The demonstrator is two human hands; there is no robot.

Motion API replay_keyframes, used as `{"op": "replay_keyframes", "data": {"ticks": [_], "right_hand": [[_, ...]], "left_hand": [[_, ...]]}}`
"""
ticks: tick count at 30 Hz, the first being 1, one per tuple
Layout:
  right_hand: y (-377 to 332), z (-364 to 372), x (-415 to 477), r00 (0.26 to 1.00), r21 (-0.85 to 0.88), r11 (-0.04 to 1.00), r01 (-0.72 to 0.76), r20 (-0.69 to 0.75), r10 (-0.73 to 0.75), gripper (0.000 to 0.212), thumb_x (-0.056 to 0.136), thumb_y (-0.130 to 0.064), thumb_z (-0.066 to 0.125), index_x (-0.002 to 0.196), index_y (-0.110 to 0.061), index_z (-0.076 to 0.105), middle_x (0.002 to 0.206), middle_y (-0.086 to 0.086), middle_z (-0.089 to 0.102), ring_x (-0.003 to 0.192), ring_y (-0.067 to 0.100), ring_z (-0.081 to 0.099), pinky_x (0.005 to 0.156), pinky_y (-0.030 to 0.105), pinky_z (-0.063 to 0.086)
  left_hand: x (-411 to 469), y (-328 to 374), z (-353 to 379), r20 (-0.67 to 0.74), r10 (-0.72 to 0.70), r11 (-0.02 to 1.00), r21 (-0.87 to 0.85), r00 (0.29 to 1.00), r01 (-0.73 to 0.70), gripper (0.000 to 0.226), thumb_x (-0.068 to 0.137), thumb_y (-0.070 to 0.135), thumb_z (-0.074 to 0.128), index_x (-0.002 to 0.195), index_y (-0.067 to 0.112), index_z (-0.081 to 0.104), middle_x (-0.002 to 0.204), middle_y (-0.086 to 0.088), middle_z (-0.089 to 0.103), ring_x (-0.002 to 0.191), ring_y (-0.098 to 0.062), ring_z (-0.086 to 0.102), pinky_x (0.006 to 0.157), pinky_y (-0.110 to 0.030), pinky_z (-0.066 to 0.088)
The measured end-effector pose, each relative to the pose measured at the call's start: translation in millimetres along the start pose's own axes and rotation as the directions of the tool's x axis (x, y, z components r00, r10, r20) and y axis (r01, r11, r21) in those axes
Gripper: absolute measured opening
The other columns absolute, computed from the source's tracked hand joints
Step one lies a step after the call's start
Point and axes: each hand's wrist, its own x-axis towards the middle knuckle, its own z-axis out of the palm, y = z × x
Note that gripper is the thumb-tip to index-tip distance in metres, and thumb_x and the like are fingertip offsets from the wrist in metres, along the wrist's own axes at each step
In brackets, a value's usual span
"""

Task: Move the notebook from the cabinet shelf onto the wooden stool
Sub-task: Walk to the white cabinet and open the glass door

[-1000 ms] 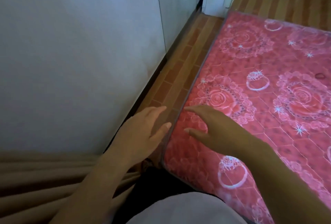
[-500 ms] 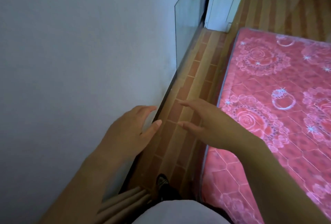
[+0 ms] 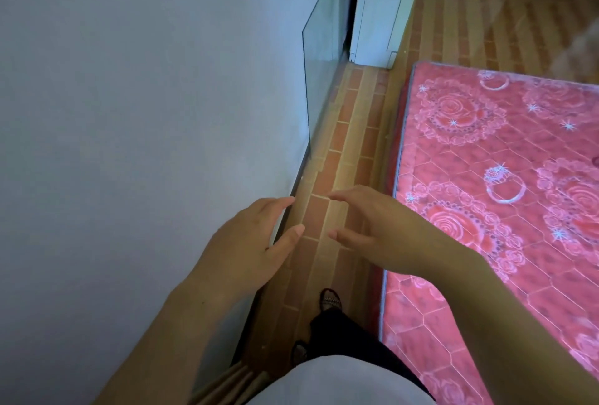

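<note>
No notebook, cabinet shelf or wooden stool shows in the head view. My left hand [image 3: 251, 239] hovers low in the middle, close to the white wall, fingers apart and empty. My right hand [image 3: 372, 226] is held out beside it, a short gap between them, fingers spread and holding nothing. Both hands hang over a narrow strip of brick-patterned floor [image 3: 337, 152].
A white wall [image 3: 146, 113] fills the left. A glass pane [image 3: 322, 58] leans against it farther on, with a white door or panel [image 3: 382, 9] beyond. A red rose-patterned mattress [image 3: 505, 184] lies on the right. My feet [image 3: 330, 299] stand in the floor strip between them. Beige curtain folds [image 3: 227, 382] at the bottom.
The view has moved forward along the wall: the curtain slipped to the bottom edge, the mattress shifted right, and more floor, the glass pane and the white panel came into sight. Both hands stay open.
</note>
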Motion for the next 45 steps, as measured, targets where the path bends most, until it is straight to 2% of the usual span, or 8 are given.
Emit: {"op": "replay_keyframes", "data": {"ticks": [6, 11, 20, 24, 28, 33, 37, 45], "right_hand": [[26, -25, 30, 0.998, 0.021, 0.999, -0.037, -0.044, 0.038, 0.056, 0.085, -0.045, 0.055, 0.135, -0.029, 0.037, 0.141, -0.007, 0.040, 0.126, 0.011, 0.039, 0.103, 0.027, 0.032], [75, -66, 71, 0.989, 0.038, 0.993, -0.113, -0.093, 0.116, 0.055, 0.085, -0.044, 0.056, 0.134, -0.028, 0.038, 0.142, -0.006, 0.041, 0.126, 0.012, 0.040, 0.105, 0.030, 0.033], [193, -189, 137, 0.952, 0.015, 0.975, -0.221, -0.215, 0.219, 0.055, 0.087, -0.044, 0.053, 0.136, -0.026, 0.037, 0.141, -0.009, 0.041, 0.126, 0.007, 0.038, 0.092, 0.011, 0.022], [236, -223, 176, 0.948, 0.042, 0.970, -0.240, -0.205, 0.243, 0.055, 0.087, -0.047, 0.051, 0.137, -0.029, 0.035, 0.142, -0.009, 0.039, 0.127, 0.009, 0.038, 0.093, 0.015, 0.025], [264, -246, 223, 0.945, 0.088, 0.962, -0.258, -0.184, 0.270, 0.055, 0.088, -0.047, 0.050, 0.137, -0.032, 0.032, 0.145, -0.012, 0.034, 0.131, 0.009, 0.034, 0.099, 0.020, 0.024], [296, -278, 298, 0.951, 0.075, 0.968, -0.238, -0.186, 0.248, 0.054, 0.088, -0.045, 0.051, 0.137, -0.029, 0.033, 0.143, -0.011, 0.036, 0.124, 0.006, 0.038, 0.086, 0.003, 0.023], [324, -311, 374, 0.948, 0.067, 0.969, -0.236, -0.203, 0.245, 0.054, 0.088, -0.043, 0.052, 0.137, -0.028, 0.035, 0.142, -0.010, 0.038, 0.126, 0.008, 0.038, 0.092, 0.014, 0.024], [366, -407, 512, 0.923, 0.006, 0.961, -0.277, -0.277, 0.268, 0.054, 0.088, -0.041, 0.053, 0.137, -0.029, 0.034, 0.145, -0.008, 0.036, 0.129, 0.010, 0.035, 0.093, 0.015, 0.022]], "left_hand": [[56, 17, -17, 0.022, 0.090, 0.996, 0.000, 0.996, -0.090, 0.069, 0.075, 0.062, 0.023, 0.140, 0.038, 0.024, 0.148, 0.014, 0.030, 0.133, -0.008, 0.033, 0.105, -0.030, 0.030], [149, 56, -24, 0.032, 0.184, 0.983, -0.011, 0.982, -0.184, 0.056, 0.086, 0.056, 0.032, 0.139, 0.039, 0.025, 0.149, 0.015, 0.029, 0.134, -0.009, 0.031, 0.104, -0.029, 0.029], [333, 161, -43, 0.089, 0.300, 0.953, 0.022, 0.950, -0.303, 0.062, 0.082, 0.062, 0.028, 0.139, 0.037, 0.026, 0.149, 0.012, 0.031, 0.133, -0.011, 0.033, 0.108, -0.041, 0.033], [399, 184, -54, 0.092, 0.293, 0.956, -0.005, 0.952, -0.294, 0.064, 0.080, 0.062, 0.026, 0.139, 0.036, 0.028, 0.149, 0.012, 0.031, 0.133, -0.009, 0.032, 0.109, -0.034, 0.030], [456, 188, -70, 0.083, 0.265, 0.964, -0.016, 0.961, -0.264, 0.060, 0.083, 0.058, 0.030, 0.139, 0.036, 0.029, 0.148, 0.012, 0.032, 0.134, -0.008, 0.031, 0.110, -0.040, 0.029], [542, 181, -86, 0.092, 0.295, 0.955, -0.062, 0.951, -0.291, 0.064, 0.080, 0.061, 0.029, 0.139, 0.035, 0.031, 0.146, 0.014, 0.034, 0.130, -0.004, 0.032, 0.107, -0.030, 0.028], [631, 180, -103, 0.088, 0.310, 0.950, -0.064, 0.947, -0.305, 0.056, 0.088, 0.054, 0.035, 0.139, 0.032, 0.030, 0.146, 0.011, 0.034, 0.131, -0.006, 0.032, 0.104, -0.026, 0.025], [799, 210, -179, 0.112, 0.373, 0.927, -0.008, 0.921, -0.374, 0.063, 0.082, 0.061, 0.027, 0.138, 0.033, 0.030, 0.147, 0.009, 0.034, 0.132, -0.012, 0.035, 0.108, -0.041, 0.033]]}}
